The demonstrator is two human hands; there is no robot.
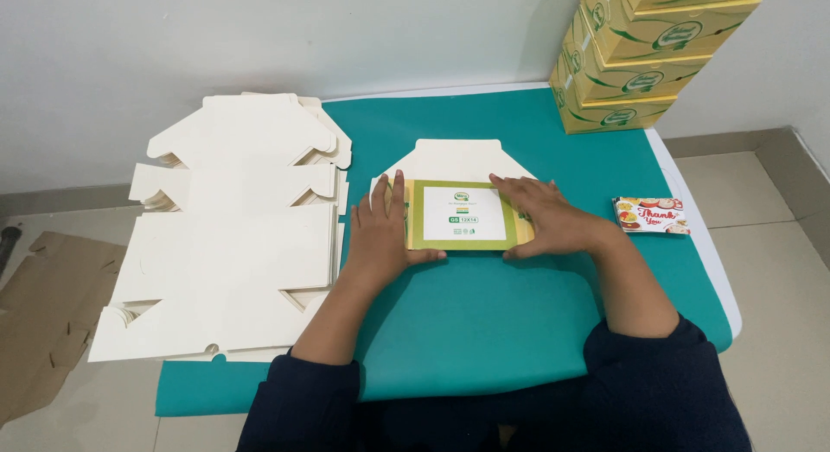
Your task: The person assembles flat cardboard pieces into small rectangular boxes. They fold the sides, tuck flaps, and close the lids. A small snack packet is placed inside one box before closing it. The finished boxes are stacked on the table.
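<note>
A partly folded cardboard box blank (461, 212) lies on the teal table cover (484, 314), its green-and-yellow printed panel facing up and a white flap pointing away from me. My left hand (380, 232) presses flat on the blank's left edge, thumb along its near side. On the right edge my right hand (540, 214) presses down, fingers spread over the panel's corner.
A stack of flat white box blanks (233, 236) lies to the left, overhanging the table edge. Finished yellow-green boxes (640, 54) are piled at the far right. A small printed card (651, 215) lies right of my hands. Brown cardboard (43, 314) lies on the floor.
</note>
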